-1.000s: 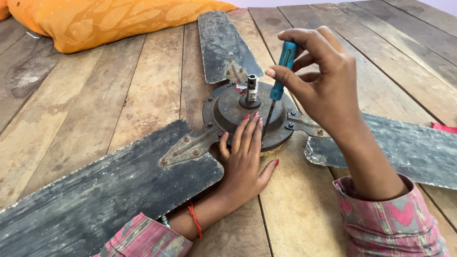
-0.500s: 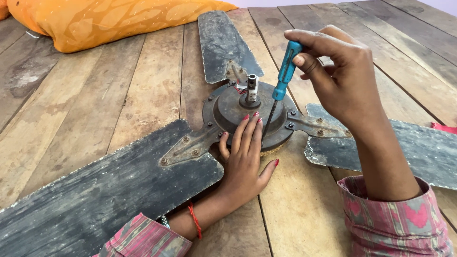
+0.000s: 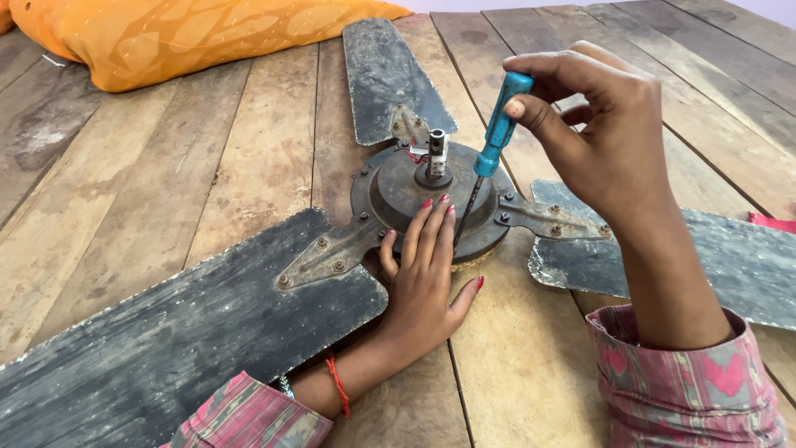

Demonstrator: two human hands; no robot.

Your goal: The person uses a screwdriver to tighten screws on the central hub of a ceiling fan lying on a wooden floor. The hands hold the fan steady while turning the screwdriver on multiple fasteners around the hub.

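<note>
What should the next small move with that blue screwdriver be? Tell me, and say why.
Probably keep turning the screwdriver in place. The right hand pinches its blue handle at the top, its shaft slants down to the fan motor housing just beside the left hand, whose fingers press flat on the housing to steady it.

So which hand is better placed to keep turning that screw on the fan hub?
Probably the right hand: it grips the blue screwdriver, tip on the fan hub. The left hand lies flat, bracing it.
</note>
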